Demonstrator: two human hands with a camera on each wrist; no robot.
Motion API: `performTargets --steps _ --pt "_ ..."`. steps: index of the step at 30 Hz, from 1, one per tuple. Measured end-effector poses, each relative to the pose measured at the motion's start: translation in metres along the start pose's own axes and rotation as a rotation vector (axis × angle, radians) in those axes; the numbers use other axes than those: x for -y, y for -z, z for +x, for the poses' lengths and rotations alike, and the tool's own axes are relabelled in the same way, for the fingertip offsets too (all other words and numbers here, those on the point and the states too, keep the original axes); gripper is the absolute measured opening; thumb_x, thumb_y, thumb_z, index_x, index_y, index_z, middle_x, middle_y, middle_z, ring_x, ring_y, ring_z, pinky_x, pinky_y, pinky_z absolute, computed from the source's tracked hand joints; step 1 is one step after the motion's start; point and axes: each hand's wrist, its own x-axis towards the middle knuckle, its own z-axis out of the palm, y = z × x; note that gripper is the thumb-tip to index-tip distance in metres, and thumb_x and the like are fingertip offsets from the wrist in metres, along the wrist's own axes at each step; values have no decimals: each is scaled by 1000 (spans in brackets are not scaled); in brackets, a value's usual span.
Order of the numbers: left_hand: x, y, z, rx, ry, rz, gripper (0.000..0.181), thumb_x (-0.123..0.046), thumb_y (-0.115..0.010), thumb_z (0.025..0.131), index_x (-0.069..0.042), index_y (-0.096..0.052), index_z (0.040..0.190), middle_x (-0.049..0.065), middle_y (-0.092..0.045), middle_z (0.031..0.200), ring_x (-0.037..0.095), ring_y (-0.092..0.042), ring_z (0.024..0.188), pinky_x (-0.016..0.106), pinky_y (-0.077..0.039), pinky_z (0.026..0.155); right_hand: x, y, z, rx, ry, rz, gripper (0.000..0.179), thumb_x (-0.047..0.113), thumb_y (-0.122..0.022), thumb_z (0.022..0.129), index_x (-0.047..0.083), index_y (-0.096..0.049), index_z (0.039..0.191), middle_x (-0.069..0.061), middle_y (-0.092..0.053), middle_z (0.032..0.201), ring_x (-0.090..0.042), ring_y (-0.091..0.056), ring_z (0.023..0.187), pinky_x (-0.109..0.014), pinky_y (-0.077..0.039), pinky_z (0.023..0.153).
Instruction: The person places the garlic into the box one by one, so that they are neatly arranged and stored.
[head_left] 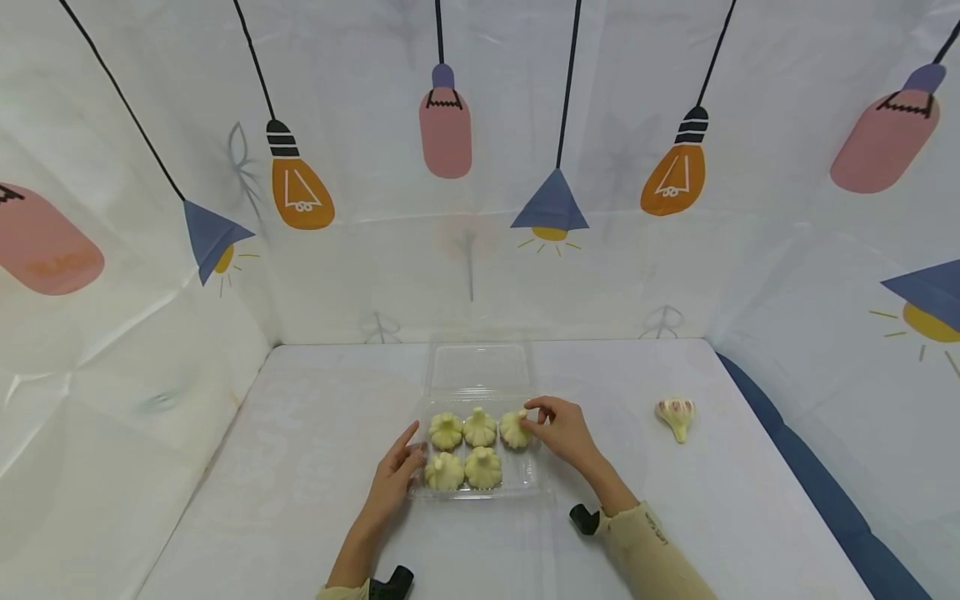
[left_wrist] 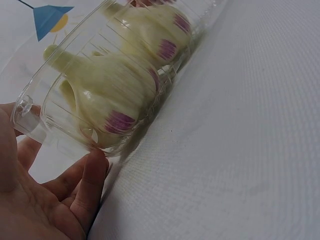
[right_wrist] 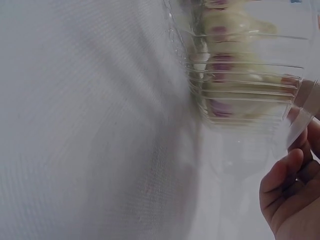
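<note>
Pale-green rounded garlic bulb [head_left: 513, 433] pinched by right grip [head_left: 567, 433] in clear rectangular plastic clamshell [head_left: 521, 477] with four similar bulbs [head_left: 479, 430]; left grip [head_left: 392, 479] relaxed, touching clamshell side (purple-streaked bulb [head_left: 677, 415] on white surface [head_left: 300, 475]).

By the left hand [head_left: 395, 475], the box [head_left: 522, 475] is clear, glossy, ribbed plastic, its garlic [head_left: 446, 472] smooth; beneath the hand, the table [head_left: 300, 450] looks matt, finely textured.

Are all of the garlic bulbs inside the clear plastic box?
No. One garlic bulb lies on the white table, to the right of the clear plastic box.
</note>
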Motion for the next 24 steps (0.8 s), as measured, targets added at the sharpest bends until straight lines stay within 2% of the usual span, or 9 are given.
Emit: performTargets --steps 14,24 --pt "0 0 0 7 0 -39 52 -7 -48 102 -1 -31 151 33 -53 125 45 -51 109 41 -47 78 1 9 -5 31 -25 -18 28 17 -84 77 6 -73 101 6 -53 69 -12 -41 57 -25 -35 51" --pt "-2 0 -1 7 19 -29 51 -8 -47 103 -2 -31 151 33 -52 127 44 -51 109 41 -46 78 1 18 -10 38 -35 -33 25 15 -82 79 6 -73 101 5 -53 70 -14 -45 61 -26 -39 53"
